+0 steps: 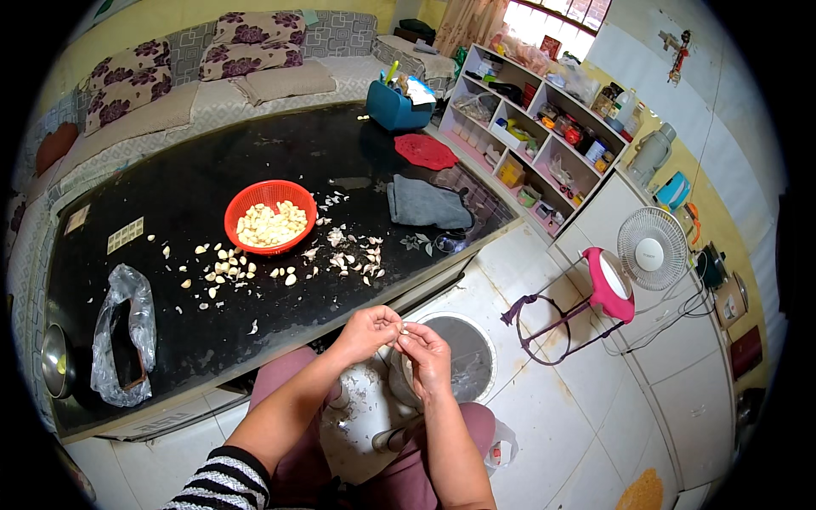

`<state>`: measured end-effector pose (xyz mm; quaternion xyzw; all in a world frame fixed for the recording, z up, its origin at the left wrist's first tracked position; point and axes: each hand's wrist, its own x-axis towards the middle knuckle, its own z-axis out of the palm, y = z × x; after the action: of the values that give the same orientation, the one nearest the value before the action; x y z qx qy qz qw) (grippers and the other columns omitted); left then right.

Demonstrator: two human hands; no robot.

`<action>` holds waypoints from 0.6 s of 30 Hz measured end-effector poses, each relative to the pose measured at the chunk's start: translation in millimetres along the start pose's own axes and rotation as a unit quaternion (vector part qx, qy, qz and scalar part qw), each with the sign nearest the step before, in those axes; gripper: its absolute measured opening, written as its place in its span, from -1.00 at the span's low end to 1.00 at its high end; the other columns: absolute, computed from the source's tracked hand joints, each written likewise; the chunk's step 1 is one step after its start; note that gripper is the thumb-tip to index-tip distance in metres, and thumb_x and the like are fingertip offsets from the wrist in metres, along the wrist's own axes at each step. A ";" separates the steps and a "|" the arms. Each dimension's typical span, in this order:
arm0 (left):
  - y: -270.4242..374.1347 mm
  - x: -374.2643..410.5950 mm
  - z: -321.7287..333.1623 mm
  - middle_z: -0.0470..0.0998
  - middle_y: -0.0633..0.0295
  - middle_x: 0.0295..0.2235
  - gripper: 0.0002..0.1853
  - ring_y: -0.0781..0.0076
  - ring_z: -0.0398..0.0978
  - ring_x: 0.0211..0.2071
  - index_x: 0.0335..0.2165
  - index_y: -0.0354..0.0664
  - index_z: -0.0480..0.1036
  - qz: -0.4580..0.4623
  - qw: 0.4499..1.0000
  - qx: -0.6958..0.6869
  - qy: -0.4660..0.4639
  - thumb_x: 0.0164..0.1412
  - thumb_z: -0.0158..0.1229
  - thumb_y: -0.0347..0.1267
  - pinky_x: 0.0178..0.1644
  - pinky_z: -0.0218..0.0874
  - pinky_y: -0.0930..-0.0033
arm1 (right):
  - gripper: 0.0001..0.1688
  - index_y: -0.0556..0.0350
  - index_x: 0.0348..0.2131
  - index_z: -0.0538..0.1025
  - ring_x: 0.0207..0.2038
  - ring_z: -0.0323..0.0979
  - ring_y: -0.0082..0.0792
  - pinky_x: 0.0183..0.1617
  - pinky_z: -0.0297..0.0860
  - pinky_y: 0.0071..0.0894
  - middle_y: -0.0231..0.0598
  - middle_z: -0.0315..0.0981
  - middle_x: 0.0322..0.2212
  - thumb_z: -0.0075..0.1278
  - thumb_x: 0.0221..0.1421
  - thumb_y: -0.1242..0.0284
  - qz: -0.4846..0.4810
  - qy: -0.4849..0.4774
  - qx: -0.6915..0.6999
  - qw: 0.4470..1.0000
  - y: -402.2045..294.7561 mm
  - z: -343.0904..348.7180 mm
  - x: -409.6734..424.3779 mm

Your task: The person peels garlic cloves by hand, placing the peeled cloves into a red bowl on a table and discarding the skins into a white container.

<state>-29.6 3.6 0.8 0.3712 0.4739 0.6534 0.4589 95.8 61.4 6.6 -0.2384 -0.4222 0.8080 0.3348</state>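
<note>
My left hand [368, 333] and my right hand [426, 357] meet above the rim of a bucket [488, 338], with a small garlic clove [403, 331] pinched between their fingertips. Beyond them, on the black tabletop [255, 347], stands a red plastic basket [233, 231] of peeled garlic cloves [271, 226]. Loose cloves [223, 268] lie in front of the basket, towards its left. Unpeeled cloves and papery skins [350, 255] are scattered to its right. Which hand bears more of the clove's hold cannot be told.
A folded grey cloth [427, 203], a red mat [426, 151] and a blue container [398, 108] stand or lie towards the table's right. At its left are a clear plastic bag [124, 338] and a metal bowl [57, 360]. A stool [567, 312] and a fan [651, 248] are at the right.
</note>
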 end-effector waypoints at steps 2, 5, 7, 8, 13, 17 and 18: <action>1.0 0.0 0.6 0.39 0.32 -0.55 -0.91 0.66 0.34 -0.55 -0.45 -0.30 0.32 -0.004 1.000 -0.007 -0.002 0.02 -0.02 -0.47 -0.46 0.19 0.63 | -0.82 0.31 -0.37 0.39 -0.44 0.40 -0.47 -0.33 0.34 -0.61 -0.20 0.40 -0.46 -0.06 -0.10 0.66 -0.030 -0.003 -0.025 0.999 1.5 0.2 0.0; 1.5 -0.3 1.1 0.39 0.30 -0.56 -0.91 0.64 0.35 -0.56 -0.46 -0.29 0.31 -0.007 1.000 -0.019 -0.001 0.03 -0.03 -0.46 -0.47 0.19 0.64 | -0.84 0.34 -0.39 0.39 -0.45 0.40 -0.45 -0.34 0.35 -0.60 -0.19 0.40 -0.48 -0.06 -0.10 0.67 -0.064 0.003 -0.062 0.996 3.7 -0.3 0.1; 2.2 -0.9 2.0 0.39 0.29 -0.56 -0.92 0.63 0.36 -0.56 -0.47 -0.28 0.31 -0.008 0.999 -0.032 0.006 0.03 -0.03 -0.46 -0.47 0.19 0.64 | -0.89 0.34 -0.43 0.39 -0.47 0.40 -0.45 -0.34 0.36 -0.59 -0.18 0.40 -0.49 -0.07 -0.09 0.67 -0.074 0.011 -0.094 0.993 2.5 2.2 -0.8; 3.9 -1.5 3.1 0.39 0.29 -0.57 -0.92 0.63 0.35 -0.56 -0.47 -0.28 0.31 -0.010 0.999 -0.034 0.007 0.04 -0.04 -0.46 -0.47 0.19 0.64 | -0.90 0.33 -0.44 0.39 -0.47 0.40 -0.46 -0.35 0.36 -0.59 -0.19 0.40 -0.50 -0.07 -0.09 0.66 -0.078 0.008 -0.088 0.993 2.4 3.2 -1.1; 6.7 -1.9 4.0 0.36 0.32 -0.59 -0.91 0.64 0.30 -0.56 -0.49 -0.26 0.30 -0.013 0.998 -0.067 0.006 0.06 -0.07 -0.44 -0.45 0.17 0.63 | -0.92 0.29 -0.46 0.40 -0.47 0.38 -0.53 -0.38 0.33 -0.64 -0.24 0.40 -0.52 -0.05 -0.09 0.64 -0.094 0.008 -0.092 0.991 -2.2 7.7 -3.0; 3.0 -0.8 1.6 0.36 0.33 -0.57 -0.89 0.66 0.29 -0.55 -0.46 -0.26 0.32 -0.021 0.997 -0.066 0.021 0.05 -0.04 -0.42 -0.43 0.17 0.64 | -0.93 0.26 -0.48 0.42 -0.49 0.35 -0.60 -0.40 0.30 -0.68 -0.30 0.41 -0.54 -0.02 -0.11 0.63 -0.123 0.025 -0.144 0.982 -3.1 8.4 -5.0; 3.8 -0.2 1.9 0.37 0.33 -0.56 -0.88 0.67 0.31 -0.54 -0.45 -0.27 0.33 -0.024 0.997 -0.072 0.025 0.04 -0.02 -0.42 -0.43 0.18 0.65 | -0.93 0.25 -0.48 0.42 -0.50 0.34 -0.63 -0.40 0.28 -0.70 -0.33 0.40 -0.55 -0.01 -0.12 0.62 -0.136 0.033 -0.160 0.977 -3.0 7.9 -5.5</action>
<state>-28.8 3.4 5.0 0.3096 0.4455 0.6838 0.4879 95.2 54.5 13.9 -0.2554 -0.5630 0.6688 0.4128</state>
